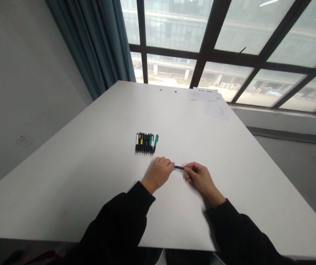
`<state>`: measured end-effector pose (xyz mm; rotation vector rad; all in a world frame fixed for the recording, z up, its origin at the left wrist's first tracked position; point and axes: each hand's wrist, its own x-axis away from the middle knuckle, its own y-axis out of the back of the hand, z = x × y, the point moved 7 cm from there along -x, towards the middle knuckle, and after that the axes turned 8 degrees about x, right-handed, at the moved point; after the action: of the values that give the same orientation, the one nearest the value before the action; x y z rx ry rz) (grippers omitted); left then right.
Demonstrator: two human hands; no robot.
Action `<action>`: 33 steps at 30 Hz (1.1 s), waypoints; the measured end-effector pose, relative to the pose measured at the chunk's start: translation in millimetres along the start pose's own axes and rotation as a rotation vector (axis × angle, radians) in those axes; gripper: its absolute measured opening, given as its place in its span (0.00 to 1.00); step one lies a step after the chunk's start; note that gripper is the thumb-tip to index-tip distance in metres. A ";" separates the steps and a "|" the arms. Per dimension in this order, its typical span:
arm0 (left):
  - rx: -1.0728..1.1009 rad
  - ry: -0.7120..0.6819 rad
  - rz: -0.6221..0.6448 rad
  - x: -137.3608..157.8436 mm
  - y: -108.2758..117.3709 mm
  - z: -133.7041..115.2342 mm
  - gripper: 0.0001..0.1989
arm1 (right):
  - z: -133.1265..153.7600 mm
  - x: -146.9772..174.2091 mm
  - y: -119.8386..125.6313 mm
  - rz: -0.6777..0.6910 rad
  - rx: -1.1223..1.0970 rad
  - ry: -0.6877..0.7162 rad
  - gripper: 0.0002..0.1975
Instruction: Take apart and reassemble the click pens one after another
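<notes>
Between my two hands, a pen (179, 167) with a black grip and a bit of blue lies crosswise just over the table. My left hand (160, 172) is closed around its blue end, which the fingers mostly hide. The fingertips of my right hand (199, 176) pinch the other end, so the tip is hidden. Just beyond my left hand, several pens (144, 144) lie side by side in a row, tips toward me, with white, yellow, black and green barrels. A green pen (155, 144) lies slightly tilted at the right end of that row.
The white table (91, 165) stretches to the window. Papers (204, 94) lie at its far right corner. Two small round fittings (176, 92) sit near the far edge. A blue curtain (97, 44) hangs at the far left, beside a wall.
</notes>
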<state>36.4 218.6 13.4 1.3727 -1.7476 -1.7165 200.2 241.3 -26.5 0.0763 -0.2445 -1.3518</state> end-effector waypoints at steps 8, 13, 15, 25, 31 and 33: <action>0.003 -0.003 -0.044 -30.6 -16.3 -1.0 0.04 | 5.7 -34.1 4.2 0.052 -0.043 0.014 0.17; 0.006 0.016 -0.091 -25.2 -11.8 5.6 0.04 | -0.7 -38.9 -0.5 0.142 0.048 0.002 0.19; -0.001 0.002 -0.090 -23.4 -10.8 4.7 0.06 | 0.3 -36.7 0.0 0.135 0.056 0.020 0.17; 0.041 -0.033 0.001 -23.1 -16.6 0.5 0.05 | 5.3 -33.9 2.5 0.092 0.021 0.026 0.17; 0.046 -0.050 0.006 -22.7 -17.1 1.7 0.07 | 6.0 -33.6 5.7 0.058 -0.001 0.059 0.20; 0.042 -0.063 0.003 -23.0 -16.0 0.9 0.08 | 4.3 -34.0 4.8 0.062 0.008 0.037 0.22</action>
<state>53.0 240.4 7.4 1.3461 -1.8284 -1.7481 197.2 275.7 -25.8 0.0996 -0.2193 -1.2864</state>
